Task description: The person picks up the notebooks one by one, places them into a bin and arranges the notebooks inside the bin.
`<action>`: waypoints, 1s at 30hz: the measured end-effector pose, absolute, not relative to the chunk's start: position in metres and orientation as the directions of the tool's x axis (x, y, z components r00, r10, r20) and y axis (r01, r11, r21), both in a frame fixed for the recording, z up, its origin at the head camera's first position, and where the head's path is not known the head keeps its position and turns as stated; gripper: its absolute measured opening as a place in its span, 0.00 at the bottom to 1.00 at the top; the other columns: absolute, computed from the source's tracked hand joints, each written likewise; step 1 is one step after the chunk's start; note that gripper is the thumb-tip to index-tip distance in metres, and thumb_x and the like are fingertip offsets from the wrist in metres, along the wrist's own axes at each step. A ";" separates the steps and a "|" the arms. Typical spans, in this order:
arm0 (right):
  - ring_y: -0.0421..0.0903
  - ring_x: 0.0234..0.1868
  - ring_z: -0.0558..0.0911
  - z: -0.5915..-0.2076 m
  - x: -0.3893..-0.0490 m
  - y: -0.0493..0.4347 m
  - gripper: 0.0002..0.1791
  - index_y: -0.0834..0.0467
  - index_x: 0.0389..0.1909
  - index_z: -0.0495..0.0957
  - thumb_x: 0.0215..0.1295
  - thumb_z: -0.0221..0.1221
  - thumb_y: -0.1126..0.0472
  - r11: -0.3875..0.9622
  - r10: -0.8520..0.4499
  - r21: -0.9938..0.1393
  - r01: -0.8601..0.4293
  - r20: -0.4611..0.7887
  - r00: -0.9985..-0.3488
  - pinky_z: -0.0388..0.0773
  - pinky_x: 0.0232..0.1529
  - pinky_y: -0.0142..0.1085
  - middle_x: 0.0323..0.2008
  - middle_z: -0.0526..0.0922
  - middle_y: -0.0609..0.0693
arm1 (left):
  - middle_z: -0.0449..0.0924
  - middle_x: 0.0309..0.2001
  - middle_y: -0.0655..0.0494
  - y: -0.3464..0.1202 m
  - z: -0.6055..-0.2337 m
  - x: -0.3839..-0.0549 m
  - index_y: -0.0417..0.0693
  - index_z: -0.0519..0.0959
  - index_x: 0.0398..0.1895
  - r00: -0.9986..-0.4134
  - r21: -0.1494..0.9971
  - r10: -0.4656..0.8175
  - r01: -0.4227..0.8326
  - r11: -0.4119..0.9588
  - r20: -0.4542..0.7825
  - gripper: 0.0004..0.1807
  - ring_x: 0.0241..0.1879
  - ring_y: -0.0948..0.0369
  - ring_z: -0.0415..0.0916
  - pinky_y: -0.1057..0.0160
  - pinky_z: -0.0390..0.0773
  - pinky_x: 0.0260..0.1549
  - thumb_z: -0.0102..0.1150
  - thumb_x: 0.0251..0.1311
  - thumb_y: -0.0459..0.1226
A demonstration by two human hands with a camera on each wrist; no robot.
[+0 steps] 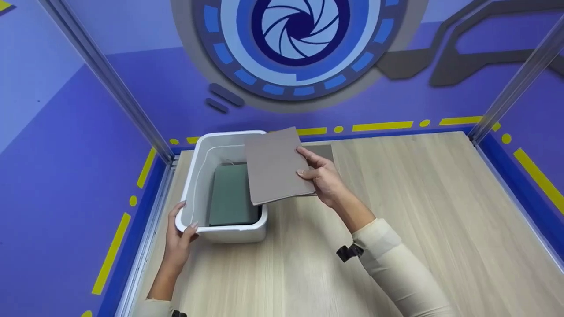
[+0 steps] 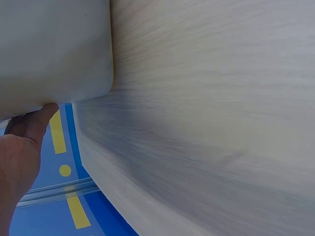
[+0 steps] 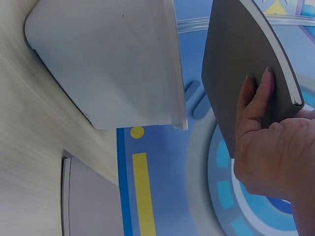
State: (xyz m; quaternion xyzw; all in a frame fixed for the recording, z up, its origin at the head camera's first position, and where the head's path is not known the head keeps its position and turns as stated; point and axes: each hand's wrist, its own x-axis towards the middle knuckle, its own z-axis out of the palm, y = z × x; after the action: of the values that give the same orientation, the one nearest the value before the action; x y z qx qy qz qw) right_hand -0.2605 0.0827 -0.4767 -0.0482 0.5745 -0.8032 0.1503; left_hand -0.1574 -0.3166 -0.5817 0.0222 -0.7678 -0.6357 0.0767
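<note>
My right hand (image 1: 324,178) grips a taupe softcover notebook (image 1: 275,165) by its right side, thumb on top and fingers beneath. The notebook is tilted above the right rim of a white plastic bin (image 1: 187,193); its white page edges show in the right wrist view. Inside the bin lies a dark green book (image 1: 231,193), partly covered by the notebook in the head view. At the bin's near left corner, my left hand (image 1: 178,240) holds the rim between thumb and fingers. Another taupe notebook (image 3: 93,201) lies on the table, mostly hidden behind my right hand in the head view.
The wood-grain table (image 1: 396,211) runs to blue panel walls on the left, back and right. Metal rails (image 1: 145,246) line the left edge. A thin pale cord or line (image 1: 205,160) runs along the bin's inner wall.
</note>
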 end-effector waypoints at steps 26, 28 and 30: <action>0.53 0.82 0.61 -0.485 -0.265 0.069 0.41 0.56 0.83 0.62 0.70 0.55 0.76 -0.293 -0.250 -0.937 0.190 -0.117 -0.961 0.74 0.70 0.40 0.86 0.56 0.54 | 0.61 0.71 0.46 -0.316 -0.583 -0.160 0.55 0.52 0.85 -0.987 0.981 -0.131 0.071 0.182 0.096 0.37 0.58 0.55 0.75 0.66 0.83 0.47 0.52 0.78 0.31; 0.52 0.82 0.60 -0.486 -0.266 0.066 0.41 0.56 0.83 0.62 0.70 0.55 0.76 -0.295 -0.251 -0.936 0.194 -0.120 -0.961 0.70 0.74 0.45 0.86 0.56 0.54 | 0.62 0.70 0.47 -0.316 -0.583 -0.160 0.55 0.53 0.85 -0.986 0.981 -0.135 0.070 0.179 0.095 0.37 0.58 0.55 0.75 0.66 0.83 0.47 0.52 0.77 0.31; 0.52 0.82 0.60 -0.486 -0.266 0.063 0.41 0.57 0.83 0.61 0.70 0.55 0.76 -0.299 -0.257 -0.934 0.198 -0.121 -0.959 0.68 0.76 0.47 0.86 0.55 0.54 | 0.61 0.70 0.49 -0.317 -0.584 -0.159 0.56 0.53 0.85 -0.986 0.981 -0.140 0.066 0.184 0.093 0.38 0.58 0.54 0.75 0.66 0.83 0.47 0.52 0.77 0.31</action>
State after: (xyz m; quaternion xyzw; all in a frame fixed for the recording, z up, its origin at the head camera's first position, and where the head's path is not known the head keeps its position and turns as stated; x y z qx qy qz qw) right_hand -0.2661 0.0629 -0.4864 -0.0257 0.5751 -0.8054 0.1412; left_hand -0.1588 -0.3166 -0.5838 0.0240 -0.7651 -0.6384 0.0807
